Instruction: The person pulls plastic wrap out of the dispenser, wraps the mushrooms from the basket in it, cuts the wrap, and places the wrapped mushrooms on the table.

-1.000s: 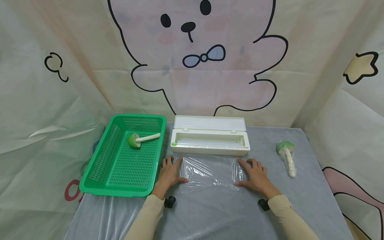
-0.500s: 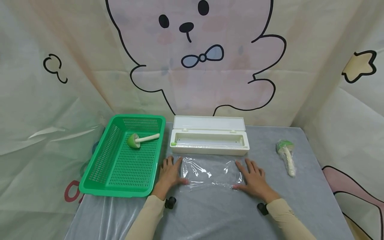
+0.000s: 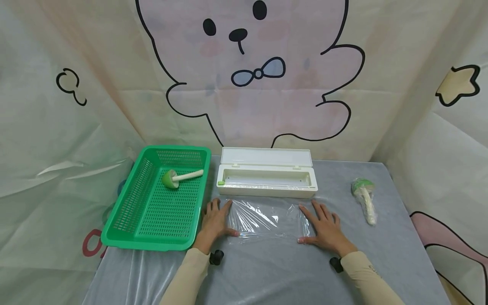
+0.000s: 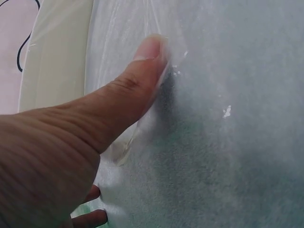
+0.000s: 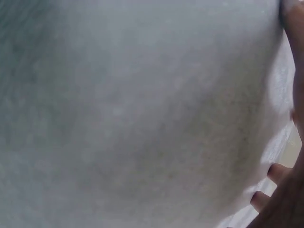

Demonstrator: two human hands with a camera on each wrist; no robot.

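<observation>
A sheet of clear cling film (image 3: 267, 218) lies flat on the grey table (image 3: 267, 271) just in front of a white dispenser box (image 3: 267, 180) with its lid up. My left hand (image 3: 215, 222) lies flat with fingers spread on the film's left edge; in the left wrist view its thumb (image 4: 137, 76) presses the film (image 4: 133, 28) down. My right hand (image 3: 324, 228) lies flat on the film's right edge, fingers straight. The right wrist view shows mostly grey cloth (image 5: 142, 114).
A green plastic basket (image 3: 122, 228) stands at the left, with a green-headed, white-handled object (image 3: 179, 177) inside. A similar object wrapped in film (image 3: 365, 199) lies at the table's right. Printed fabric walls close in behind and at both sides.
The film has been smoothed from a crumpled, raised state to lying flatter on the table. Both hands shifted only slightly along its edges.
</observation>
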